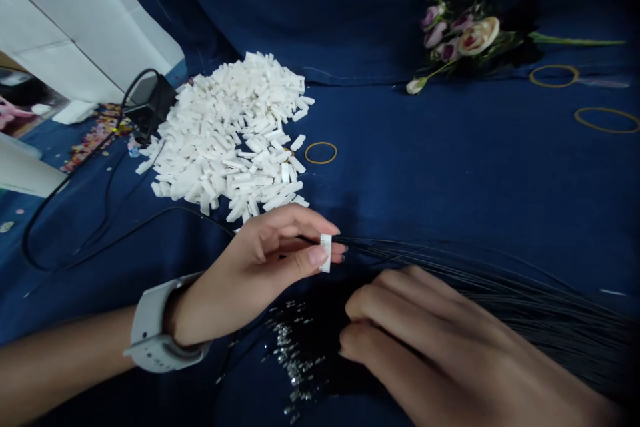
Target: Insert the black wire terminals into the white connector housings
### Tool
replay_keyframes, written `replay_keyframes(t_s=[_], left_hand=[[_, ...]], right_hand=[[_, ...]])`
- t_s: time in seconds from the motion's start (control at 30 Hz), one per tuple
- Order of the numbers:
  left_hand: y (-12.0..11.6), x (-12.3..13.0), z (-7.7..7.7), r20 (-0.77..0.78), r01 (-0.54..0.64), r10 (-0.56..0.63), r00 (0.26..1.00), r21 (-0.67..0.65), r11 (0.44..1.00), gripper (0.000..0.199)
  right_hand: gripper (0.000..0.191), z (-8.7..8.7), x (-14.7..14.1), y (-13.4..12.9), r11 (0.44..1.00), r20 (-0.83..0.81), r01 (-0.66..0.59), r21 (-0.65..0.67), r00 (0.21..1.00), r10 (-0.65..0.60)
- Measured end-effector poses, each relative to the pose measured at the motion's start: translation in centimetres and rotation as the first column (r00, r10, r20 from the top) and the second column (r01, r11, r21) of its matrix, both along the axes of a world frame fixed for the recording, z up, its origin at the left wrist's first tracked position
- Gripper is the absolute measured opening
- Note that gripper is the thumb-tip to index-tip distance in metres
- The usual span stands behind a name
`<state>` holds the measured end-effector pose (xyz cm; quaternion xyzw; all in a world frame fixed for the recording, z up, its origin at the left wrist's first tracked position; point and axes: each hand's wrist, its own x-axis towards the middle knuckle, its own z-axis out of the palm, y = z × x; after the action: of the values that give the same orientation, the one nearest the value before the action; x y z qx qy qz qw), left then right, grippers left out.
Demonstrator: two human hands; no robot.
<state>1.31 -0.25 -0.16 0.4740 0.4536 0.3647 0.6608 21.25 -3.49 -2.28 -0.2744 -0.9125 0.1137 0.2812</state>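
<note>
My left hand, with a grey watch on the wrist, pinches a small white plastic connector housing upright between thumb and fingers. Thin black wires run rightward from behind that hand in a loose bundle. My right hand is just right of the left one, over the bundle, its fingers curled and the tips pressed together. What lies in its fingertips, if anything, is hidden. Below and between the hands, shiny metal wire ends are spread on the dark blue cloth.
A large heap of white connector housings lies beyond my left hand. A rubber band sits beside it. Artificial flowers and two more bands are at the back right. A black adapter with its cord stands left of the heap.
</note>
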Motion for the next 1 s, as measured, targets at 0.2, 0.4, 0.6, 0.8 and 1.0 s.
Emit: replay_keyframes(t_s=[0.2, 0.4, 0.6, 0.8, 1.0], left_hand=[[0.0, -0.4, -0.3, 0.002, 0.028, -0.028, 1.000, 0.025, 0.999, 0.007], [0.2, -0.3, -0.1, 0.023, 0.020, -0.020, 1.000, -0.032, 0.999, 0.020], [0.2, -0.4, -0.4, 0.059, 0.008, -0.006, 0.998, -0.032, 0.999, 0.021], [0.0, -0.5, -0.6, 0.077, 0.017, -0.016, 0.997, -0.007, 1.000, 0.020], [-0.2, -0.2, -0.5, 0.000, 0.027, -0.027, 1.000, 0.040, 0.999, 0.019]], right_hand=[[0.018, 1.6, 1.5, 0.6, 0.996, 0.127, 0.024, 0.083, 0.991, -0.034], [0.023, 1.9, 1.5, 0.8, 0.985, 0.270, -0.040, 0.169, 0.963, -0.007], [0.021, 2.0, 1.4, 1.0, 0.982, 0.212, 0.066, 0.178, 0.972, -0.103], [0.031, 0.9, 1.3, 1.8, 0.920, 0.152, 0.149, 0.361, 0.965, -0.216], [0.038, 1.7, 0.4, 2.4, 0.909, 0.187, 0.136, 0.393, 0.956, -0.224]])
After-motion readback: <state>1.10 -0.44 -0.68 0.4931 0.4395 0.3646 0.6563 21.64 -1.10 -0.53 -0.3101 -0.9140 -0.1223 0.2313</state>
